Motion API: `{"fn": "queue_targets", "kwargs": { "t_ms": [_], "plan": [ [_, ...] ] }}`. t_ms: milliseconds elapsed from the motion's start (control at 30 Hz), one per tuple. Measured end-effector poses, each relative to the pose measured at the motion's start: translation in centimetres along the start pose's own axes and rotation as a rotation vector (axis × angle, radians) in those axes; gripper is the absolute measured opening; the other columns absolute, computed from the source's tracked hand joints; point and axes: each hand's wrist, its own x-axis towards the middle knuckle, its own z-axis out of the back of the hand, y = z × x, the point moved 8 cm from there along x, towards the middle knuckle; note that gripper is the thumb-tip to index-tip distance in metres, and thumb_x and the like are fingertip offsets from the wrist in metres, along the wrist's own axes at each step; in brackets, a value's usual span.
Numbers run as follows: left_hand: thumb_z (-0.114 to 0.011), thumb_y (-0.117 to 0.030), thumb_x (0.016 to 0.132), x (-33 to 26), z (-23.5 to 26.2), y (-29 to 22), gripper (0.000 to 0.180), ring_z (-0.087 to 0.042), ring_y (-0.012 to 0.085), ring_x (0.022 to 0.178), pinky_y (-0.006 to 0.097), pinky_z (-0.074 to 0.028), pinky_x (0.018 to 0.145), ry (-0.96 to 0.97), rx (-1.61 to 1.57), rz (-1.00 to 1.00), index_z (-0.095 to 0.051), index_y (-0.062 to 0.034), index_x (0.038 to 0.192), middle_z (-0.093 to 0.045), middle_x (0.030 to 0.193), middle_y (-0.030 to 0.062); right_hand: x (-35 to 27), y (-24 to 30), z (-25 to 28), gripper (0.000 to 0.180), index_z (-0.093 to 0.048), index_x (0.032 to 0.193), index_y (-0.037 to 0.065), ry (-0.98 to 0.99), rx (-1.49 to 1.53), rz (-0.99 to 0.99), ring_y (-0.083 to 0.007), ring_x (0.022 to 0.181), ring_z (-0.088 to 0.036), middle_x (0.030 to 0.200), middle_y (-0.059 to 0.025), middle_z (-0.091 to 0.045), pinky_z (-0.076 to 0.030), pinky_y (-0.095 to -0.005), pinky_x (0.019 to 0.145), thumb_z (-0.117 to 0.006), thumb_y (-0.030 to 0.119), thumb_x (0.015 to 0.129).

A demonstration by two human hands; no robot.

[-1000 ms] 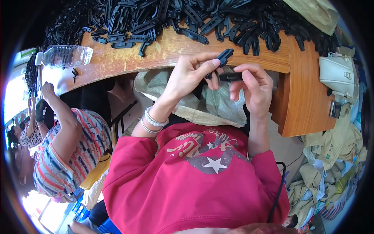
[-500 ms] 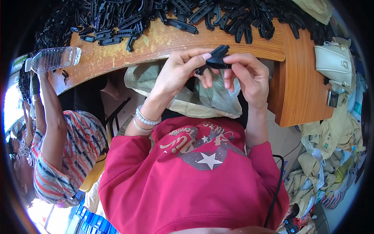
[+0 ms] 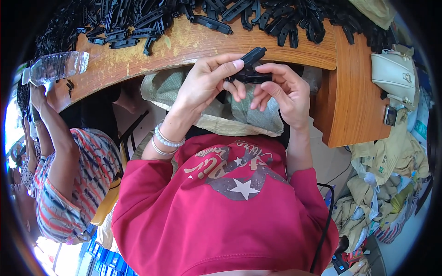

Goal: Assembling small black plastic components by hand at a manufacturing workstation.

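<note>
Pinching one black part (image 3: 252, 57) between thumb and fingers, the left hand (image 3: 202, 82) serves best as a steady anchor above the sack (image 3: 159, 87), near the table (image 3: 193, 40), while the right hand (image 3: 291, 95), loosely curled about what seems a touching second part (image 3: 254, 77), should press lightly and squarely.

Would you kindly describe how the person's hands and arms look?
The left hand and right hand are gloveless. Pinkish-red sleeves stop well short of them. The left wrist wears a pale beaded bracelet and a thin bangle; the right, none.
</note>
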Motion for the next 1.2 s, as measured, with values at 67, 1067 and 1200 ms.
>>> {"fn": "queue_targets", "kwargs": {
  "t_ms": [67,1067,1200],
  "plan": [
    [-0.054,-0.014,0.094,-0.2,-0.5,-0.3,0.033,-0.064,0.0172,0.061,0.025,-0.054,0.055,0.009,0.046,0.000,-0.054,0.0104,0.117,-0.065,0.085,0.0126,-0.1,-0.2,0.1,0.019,-0.060,0.108,-0.003,0.001,0.006,0.020,-0.0159,0.062,-0.067,0.076,-0.0107,-0.065,-0.051,-0.0219,0.050,-0.057,0.006,0.092],
    [-0.075,-0.022,0.079,-1.8,-2.2,-2.6,0.037,-0.066,0.0186,0.067,0.028,-0.051,0.059,-0.067,0.903,-0.394,-0.063,0.0029,0.105,-0.067,0.078,0.0134,0.1,-0.9,1.7,0.031,-0.056,0.097,-0.002,-0.239,-0.098,0.221,-0.0071,0.073,-0.060,0.080,-0.0050,-0.063,-0.049,-0.0209,0.064,-0.076,0.013,0.078],
    [-0.076,-0.028,0.075,-1.7,-1.9,-3.5,0.042,-0.065,0.0188,0.065,0.031,-0.050,0.058,0.027,1.196,-0.594,-0.065,0.0021,0.102,-0.065,0.073,0.0129,1.3,0.4,5.1,0.018,-0.063,0.092,0.000,-0.403,-0.230,0.338,-0.0068,0.068,-0.058,0.079,-0.0029,-0.062,-0.047,-0.0221,0.060,-0.070,0.014,0.084]
  ]
}}
